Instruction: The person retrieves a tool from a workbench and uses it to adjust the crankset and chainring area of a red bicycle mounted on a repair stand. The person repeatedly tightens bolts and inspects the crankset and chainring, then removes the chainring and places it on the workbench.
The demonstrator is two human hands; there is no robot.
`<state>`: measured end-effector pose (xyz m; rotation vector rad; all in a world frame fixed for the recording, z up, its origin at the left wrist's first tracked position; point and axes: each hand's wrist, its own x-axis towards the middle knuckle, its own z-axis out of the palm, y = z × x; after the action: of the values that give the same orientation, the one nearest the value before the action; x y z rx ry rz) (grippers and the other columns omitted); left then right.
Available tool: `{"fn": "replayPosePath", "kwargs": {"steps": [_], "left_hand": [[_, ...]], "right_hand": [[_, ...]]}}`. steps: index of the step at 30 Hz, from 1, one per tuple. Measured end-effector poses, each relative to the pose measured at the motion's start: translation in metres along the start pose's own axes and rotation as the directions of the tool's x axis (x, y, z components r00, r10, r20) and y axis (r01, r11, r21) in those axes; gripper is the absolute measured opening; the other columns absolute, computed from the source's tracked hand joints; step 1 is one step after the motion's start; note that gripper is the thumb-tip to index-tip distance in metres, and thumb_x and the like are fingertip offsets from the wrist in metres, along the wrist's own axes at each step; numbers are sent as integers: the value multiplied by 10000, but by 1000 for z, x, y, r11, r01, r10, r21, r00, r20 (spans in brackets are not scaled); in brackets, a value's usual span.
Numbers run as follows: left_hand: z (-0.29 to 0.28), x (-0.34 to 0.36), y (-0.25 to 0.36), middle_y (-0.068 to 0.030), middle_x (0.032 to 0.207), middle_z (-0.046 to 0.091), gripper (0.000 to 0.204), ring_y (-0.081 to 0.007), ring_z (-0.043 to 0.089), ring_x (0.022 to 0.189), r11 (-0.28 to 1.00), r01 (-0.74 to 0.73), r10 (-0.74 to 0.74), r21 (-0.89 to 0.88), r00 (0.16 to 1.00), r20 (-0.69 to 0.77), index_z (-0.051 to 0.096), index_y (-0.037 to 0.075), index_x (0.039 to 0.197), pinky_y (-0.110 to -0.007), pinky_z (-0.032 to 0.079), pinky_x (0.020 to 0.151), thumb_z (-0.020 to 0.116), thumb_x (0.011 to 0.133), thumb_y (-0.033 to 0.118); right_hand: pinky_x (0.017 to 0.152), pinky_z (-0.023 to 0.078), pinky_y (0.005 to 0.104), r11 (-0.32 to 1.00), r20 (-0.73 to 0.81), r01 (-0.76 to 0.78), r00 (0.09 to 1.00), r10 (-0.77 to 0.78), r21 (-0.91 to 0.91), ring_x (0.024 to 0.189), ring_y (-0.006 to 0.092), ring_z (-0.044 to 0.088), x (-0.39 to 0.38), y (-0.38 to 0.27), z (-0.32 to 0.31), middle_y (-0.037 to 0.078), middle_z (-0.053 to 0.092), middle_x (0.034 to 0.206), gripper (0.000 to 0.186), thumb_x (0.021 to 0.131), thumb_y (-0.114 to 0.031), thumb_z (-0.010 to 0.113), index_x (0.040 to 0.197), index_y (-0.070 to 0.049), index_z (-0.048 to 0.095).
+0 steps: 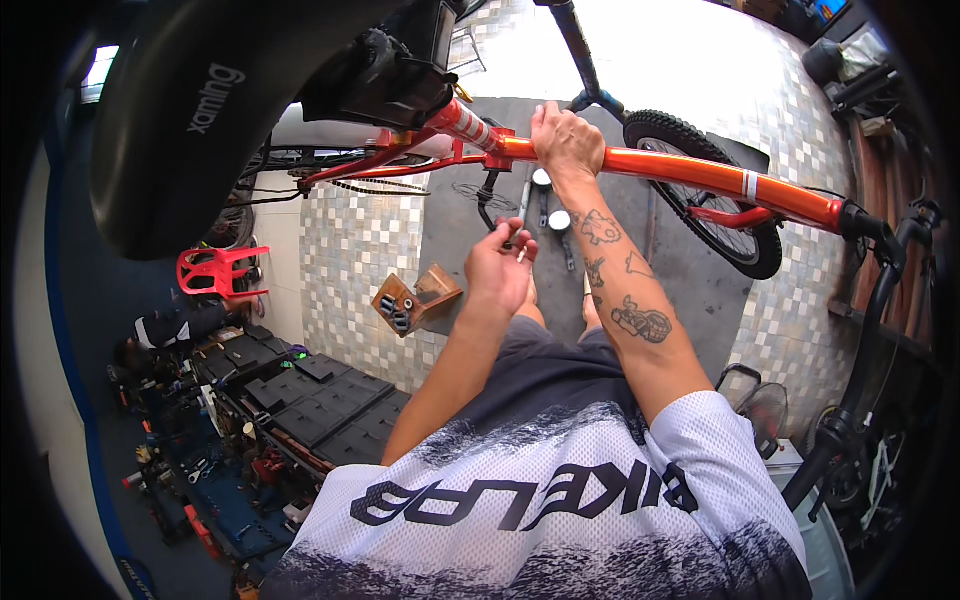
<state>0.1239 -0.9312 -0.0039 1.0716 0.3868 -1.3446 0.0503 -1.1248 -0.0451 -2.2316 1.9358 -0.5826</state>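
An orange bicycle frame [690,170] stretches across the view in front of me. My right hand [568,145] is closed around its main tube, just ahead of the seat tube. Lower and to the left, my left hand [503,265] has its fingers curled around the near end of a slim grey metal bar [525,200], which points up toward the bottom of the frame. Its far end is too small to make out. A black crank arm [486,198] hangs close by, left of the bar. The large black saddle [220,110] fills the upper left.
A knobby front wheel [745,240] and the handlebar [890,260] are to the right. On the floor stands a small wooden box [432,290] with sockets. A tool bench [320,400] and a red plastic chair [215,270] lie left; a person [185,325] is near the chair.
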Motion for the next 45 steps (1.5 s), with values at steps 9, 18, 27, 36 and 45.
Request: {"fn": "replayPosePath", "kwargs": {"steps": [9,18,27,36,45], "left_hand": [[-33,76,-42,-109,992,722,160,-192,687,873,764,-453,440,460,887,141,524,84,1091,-322,518,785,583,979,-14],[-48,70,-14,7,694,475,369,-131,536,654,979,-155,88,131,907,411,547,108,893,-313,484,634,529,1097,416],[-149,7,52,60,564,275,624,-70,304,419,553,-410,379,726,899,219,374,156,714,-266,213,375,436,1062,671],[-165,1,-12,74,520,181,665,-85,134,398,992,44,-57,116,992,112,326,220,658,-277,104,382,494,970,782],[-225,-71,-19,71,522,180,674,-87,132,404,998,-38,43,-46,992,121,329,220,657,-286,103,397,503,953,800]], "right_hand": [[630,613,420,1000,-11,-3,1000,3,-5,673,302,763,9,-1,0,111,754,729,340,1038,-370,537,888,-134,731],[625,610,421,999,-63,26,998,-28,-35,665,299,761,10,2,4,101,752,722,324,1028,-366,551,886,-140,734],[663,610,416,999,-67,39,997,-38,9,751,273,763,11,1,1,86,767,829,285,1013,-371,600,982,-133,752],[822,546,371,560,15,40,996,-92,827,966,230,678,-114,28,-42,118,692,1035,501,895,-381,814,1223,-42,645],[958,553,365,526,776,-570,457,-436,631,1161,252,677,-204,-14,-38,200,678,1289,799,935,-503,761,1435,71,521]]}}
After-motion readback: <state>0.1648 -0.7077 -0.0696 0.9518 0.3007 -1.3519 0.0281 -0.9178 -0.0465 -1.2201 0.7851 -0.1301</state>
